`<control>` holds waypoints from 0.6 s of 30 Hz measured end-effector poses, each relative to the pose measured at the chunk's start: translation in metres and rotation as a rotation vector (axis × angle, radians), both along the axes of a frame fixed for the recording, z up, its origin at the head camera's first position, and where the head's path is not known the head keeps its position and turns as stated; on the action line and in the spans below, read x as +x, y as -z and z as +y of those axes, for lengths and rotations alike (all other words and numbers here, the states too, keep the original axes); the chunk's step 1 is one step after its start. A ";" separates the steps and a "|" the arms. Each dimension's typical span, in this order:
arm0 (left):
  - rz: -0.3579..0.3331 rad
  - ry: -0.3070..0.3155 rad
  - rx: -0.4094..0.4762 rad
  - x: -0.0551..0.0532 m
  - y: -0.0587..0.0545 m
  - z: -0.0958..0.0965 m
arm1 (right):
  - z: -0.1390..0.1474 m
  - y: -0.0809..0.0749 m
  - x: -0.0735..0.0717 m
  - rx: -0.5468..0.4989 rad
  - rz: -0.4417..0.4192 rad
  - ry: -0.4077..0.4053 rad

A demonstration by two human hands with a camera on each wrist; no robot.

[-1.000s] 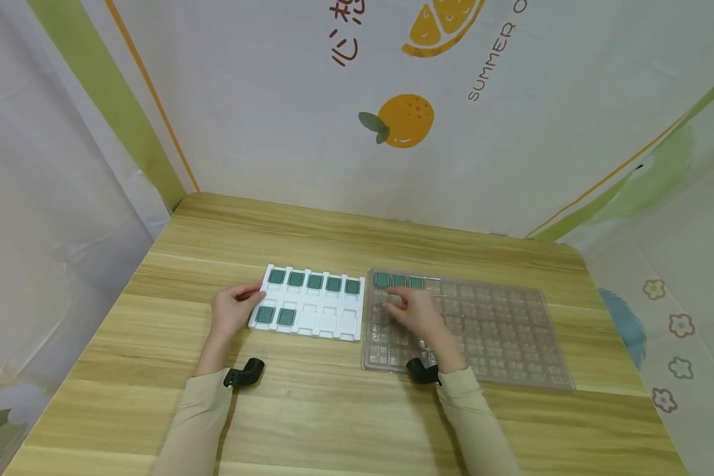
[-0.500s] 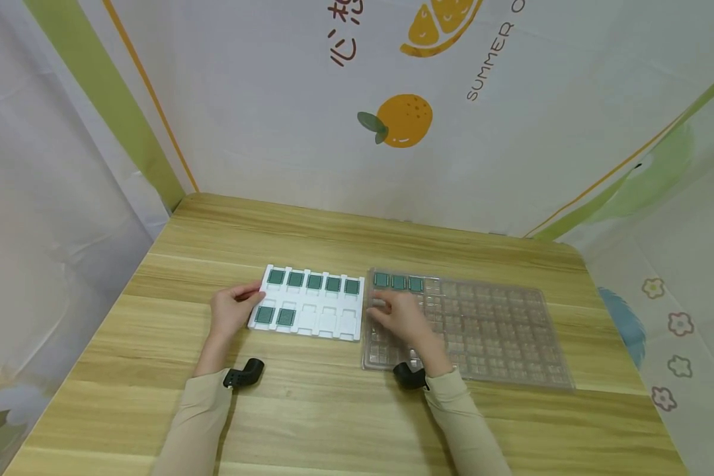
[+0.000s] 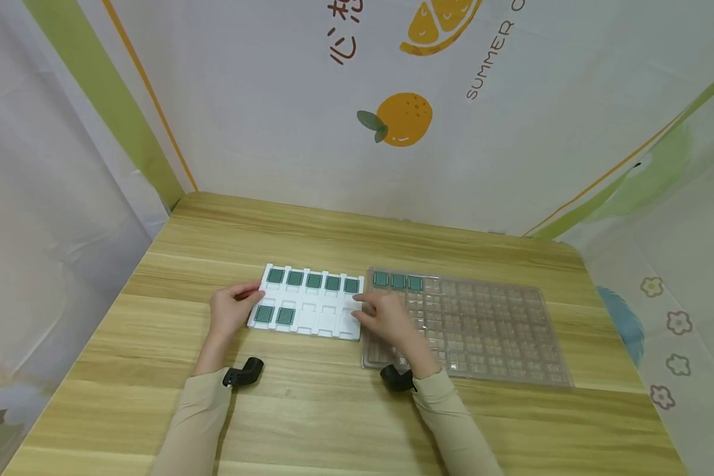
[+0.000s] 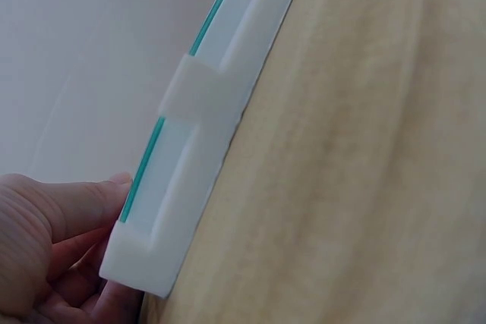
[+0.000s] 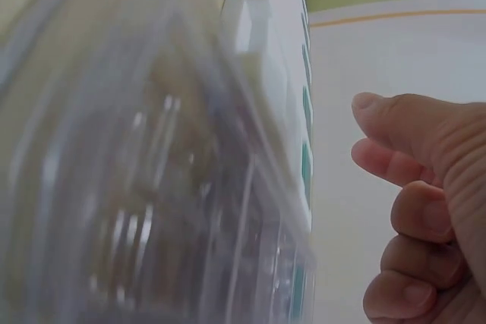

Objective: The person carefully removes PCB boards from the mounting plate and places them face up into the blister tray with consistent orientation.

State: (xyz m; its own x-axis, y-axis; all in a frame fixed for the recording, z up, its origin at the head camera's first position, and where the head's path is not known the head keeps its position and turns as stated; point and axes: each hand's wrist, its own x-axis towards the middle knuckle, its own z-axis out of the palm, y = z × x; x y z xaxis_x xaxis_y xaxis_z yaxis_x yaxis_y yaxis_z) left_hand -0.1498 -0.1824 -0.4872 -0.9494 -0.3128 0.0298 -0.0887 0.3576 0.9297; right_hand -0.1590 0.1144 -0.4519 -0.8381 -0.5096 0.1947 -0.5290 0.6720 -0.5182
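Note:
My left hand [image 3: 229,309] grips the left edge of a white plastic tray [image 3: 307,299], thumb at the top edge and fingers curled at its side. Small green square circuit boards [image 3: 314,281] fill the tray's far row. In the near row, two more boards [image 3: 285,316] sit in the left pockets, and the other pockets there are bare. Over the white tray's right edge, my right hand [image 3: 389,322] holds nothing. In the right wrist view its thumb [image 5: 410,115] and index finger stand apart, the remaining fingers bent.
Right of the white tray lies a clear plastic tray [image 3: 494,330] with many small pockets. Three green boards [image 3: 398,281] sit in its far left corner. Both trays lie on a wooden table [image 3: 309,410], with a printed curtain [image 3: 274,99] behind.
My right hand has moved left from over the clear tray to the white tray's right edge. My left hand stays on the white tray; the boards have not moved.

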 end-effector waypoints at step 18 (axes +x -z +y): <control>0.002 0.005 0.000 0.000 0.000 0.000 | -0.031 0.002 0.004 -0.021 0.018 -0.079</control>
State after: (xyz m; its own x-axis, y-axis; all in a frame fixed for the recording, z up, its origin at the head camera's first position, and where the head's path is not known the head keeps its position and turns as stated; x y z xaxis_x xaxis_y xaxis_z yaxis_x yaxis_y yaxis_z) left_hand -0.1500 -0.1823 -0.4875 -0.9508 -0.3083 0.0316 -0.0852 0.3581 0.9298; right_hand -0.1554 0.0831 -0.4544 -0.7914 -0.5699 0.2212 -0.5897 0.6165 -0.5217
